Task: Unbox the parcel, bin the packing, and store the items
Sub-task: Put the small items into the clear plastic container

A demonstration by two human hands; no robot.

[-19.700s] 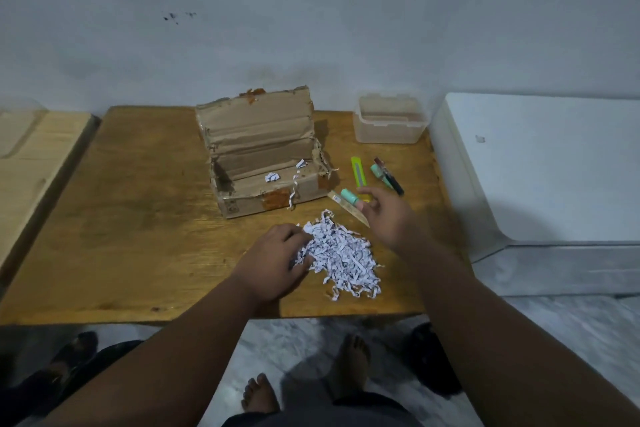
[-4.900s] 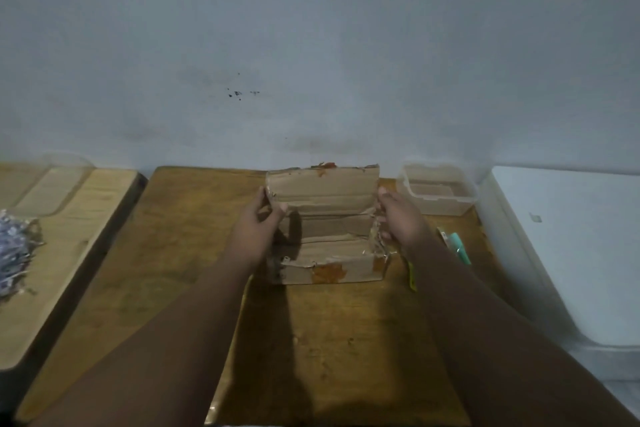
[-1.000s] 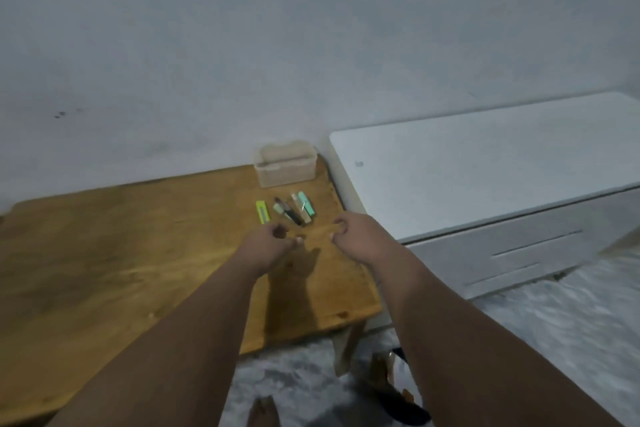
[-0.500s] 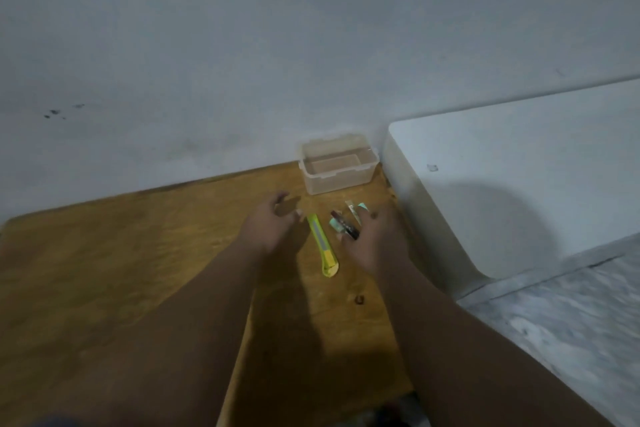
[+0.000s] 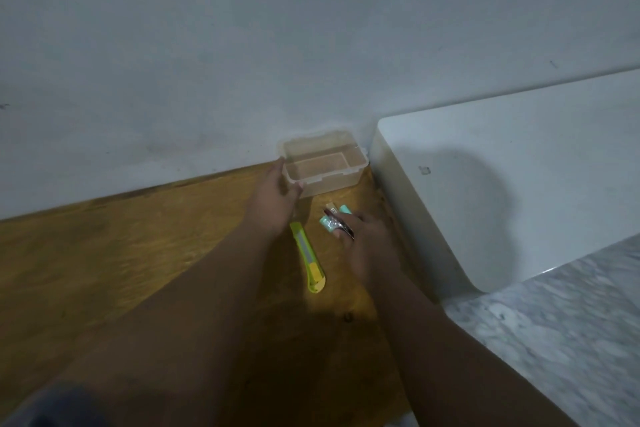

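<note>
Now I'm storing: my left hand (image 5: 277,199), fingers spread, touches the clear plastic container (image 5: 325,165) at 12 o'clock on the table (image 5: 104,253); the yellow-green utility knife (image 5: 308,253) lies between my hands; my right hand (image 5: 363,239) closes on the small stationery (image 5: 329,222). Next, drop these in.
</note>
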